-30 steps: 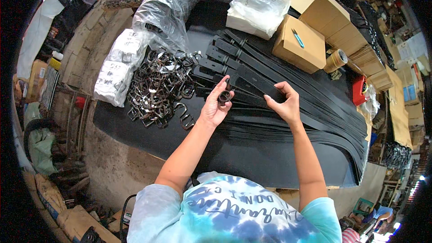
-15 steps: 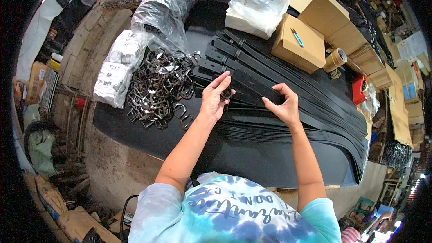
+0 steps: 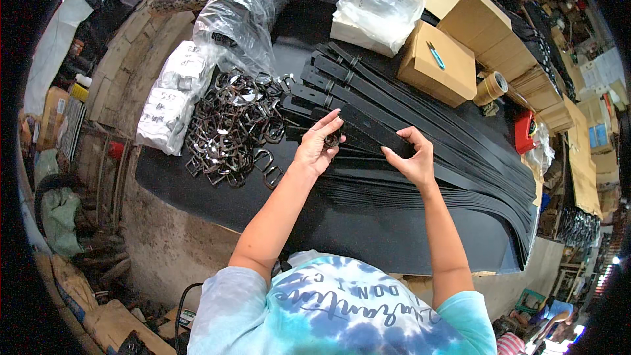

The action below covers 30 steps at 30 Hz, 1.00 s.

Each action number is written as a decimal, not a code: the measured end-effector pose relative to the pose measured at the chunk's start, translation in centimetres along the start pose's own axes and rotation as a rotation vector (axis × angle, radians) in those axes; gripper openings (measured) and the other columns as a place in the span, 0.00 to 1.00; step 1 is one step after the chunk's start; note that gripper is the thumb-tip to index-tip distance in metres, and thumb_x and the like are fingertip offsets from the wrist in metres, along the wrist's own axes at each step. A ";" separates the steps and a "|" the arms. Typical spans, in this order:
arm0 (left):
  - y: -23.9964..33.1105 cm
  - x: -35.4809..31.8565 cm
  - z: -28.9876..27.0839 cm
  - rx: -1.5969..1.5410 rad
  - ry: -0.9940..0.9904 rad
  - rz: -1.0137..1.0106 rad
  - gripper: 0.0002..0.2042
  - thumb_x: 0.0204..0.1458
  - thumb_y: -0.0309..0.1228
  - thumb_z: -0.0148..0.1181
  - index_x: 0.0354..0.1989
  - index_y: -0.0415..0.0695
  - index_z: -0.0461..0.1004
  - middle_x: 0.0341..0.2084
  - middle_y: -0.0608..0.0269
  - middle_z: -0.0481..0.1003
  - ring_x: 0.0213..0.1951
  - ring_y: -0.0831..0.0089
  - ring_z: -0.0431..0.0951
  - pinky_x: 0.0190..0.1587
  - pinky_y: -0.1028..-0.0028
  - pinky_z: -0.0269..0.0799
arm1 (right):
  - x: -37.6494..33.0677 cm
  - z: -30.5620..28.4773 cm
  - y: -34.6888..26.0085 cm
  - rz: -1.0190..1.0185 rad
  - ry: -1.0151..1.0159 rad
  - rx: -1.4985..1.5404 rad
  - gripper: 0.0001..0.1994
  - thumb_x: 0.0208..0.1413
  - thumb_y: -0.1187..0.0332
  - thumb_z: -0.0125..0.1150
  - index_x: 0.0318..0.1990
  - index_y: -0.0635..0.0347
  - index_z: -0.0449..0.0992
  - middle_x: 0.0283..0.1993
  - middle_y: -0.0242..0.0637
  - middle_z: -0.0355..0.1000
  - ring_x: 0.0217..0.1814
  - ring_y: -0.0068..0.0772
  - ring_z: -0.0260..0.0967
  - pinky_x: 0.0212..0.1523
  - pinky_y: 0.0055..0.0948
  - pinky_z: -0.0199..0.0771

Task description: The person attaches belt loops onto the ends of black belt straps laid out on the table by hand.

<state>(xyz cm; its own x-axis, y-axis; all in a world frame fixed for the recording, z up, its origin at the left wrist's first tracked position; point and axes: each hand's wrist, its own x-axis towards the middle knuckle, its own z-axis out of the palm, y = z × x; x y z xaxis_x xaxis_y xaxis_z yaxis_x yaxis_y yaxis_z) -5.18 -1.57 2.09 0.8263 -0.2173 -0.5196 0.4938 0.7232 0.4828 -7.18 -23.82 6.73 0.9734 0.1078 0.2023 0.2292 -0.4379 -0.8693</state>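
A black belt strap is stretched between my two hands over the middle of the table. My left hand is closed on its left end, with dark metal buckles tucked in the fingers; how many is hard to make out. Further along, my right hand pinches the same strap between thumb and fingers. Beneath and beyond the hands, many black belts lie fanned out, their ends drooping over the table's right edge. A heap of shiny dark buckles sits left of my left hand.
White wrapped packets and a clear plastic bag border the buckle heap. At the back stand a white box under plastic and a cardboard box with a blue pen on it. A tape roll and red object are at right.
Both hands keep their hold on the strap, which has tilted slightly and shows more of its face. My left hand has shifted a touch to the right.
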 end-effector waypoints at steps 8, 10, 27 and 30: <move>2.5 -1.1 0.1 0.396 -0.108 0.106 0.20 0.43 0.28 0.69 0.47 0.44 0.71 0.27 0.70 0.75 0.21 0.81 0.73 0.13 0.85 0.55 | 0.9 -0.9 0.6 -0.034 -0.068 -0.033 0.15 0.39 0.69 0.72 0.33 0.64 0.72 0.30 0.30 0.73 0.33 0.17 0.68 0.36 0.19 0.68; 1.7 -1.2 0.2 0.439 -0.047 0.102 0.16 0.42 0.29 0.70 0.40 0.44 0.73 0.27 0.70 0.75 0.20 0.81 0.73 0.14 0.84 0.55 | 0.7 -0.4 0.3 0.002 -0.088 0.002 0.15 0.39 0.69 0.72 0.32 0.64 0.72 0.30 0.31 0.73 0.33 0.18 0.68 0.36 0.20 0.68; -4.5 -3.7 -0.9 0.082 0.047 -0.068 0.23 0.49 0.51 0.60 0.44 0.45 0.72 0.34 0.65 0.75 0.35 0.78 0.75 0.30 0.82 0.68 | 0.1 1.6 0.4 -0.045 0.007 -0.052 0.15 0.40 0.70 0.73 0.32 0.63 0.72 0.28 0.34 0.75 0.31 0.19 0.71 0.33 0.21 0.70; -3.9 -4.1 -3.4 -0.053 -0.008 -0.060 0.26 0.52 0.51 0.56 0.48 0.40 0.69 0.41 0.58 0.73 0.38 0.75 0.75 0.41 0.79 0.74 | 1.2 1.8 0.2 -0.109 0.045 -0.139 0.15 0.40 0.68 0.72 0.32 0.63 0.73 0.28 0.36 0.74 0.31 0.26 0.71 0.34 0.24 0.70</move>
<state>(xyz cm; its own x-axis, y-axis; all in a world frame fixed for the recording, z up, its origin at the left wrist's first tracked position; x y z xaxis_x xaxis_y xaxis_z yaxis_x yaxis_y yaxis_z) -11.39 -1.23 -0.06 0.7980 -0.2667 -0.5405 0.5277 0.7425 0.4127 -5.96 -22.22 5.97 0.9412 0.1230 0.3146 0.3289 -0.5455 -0.7709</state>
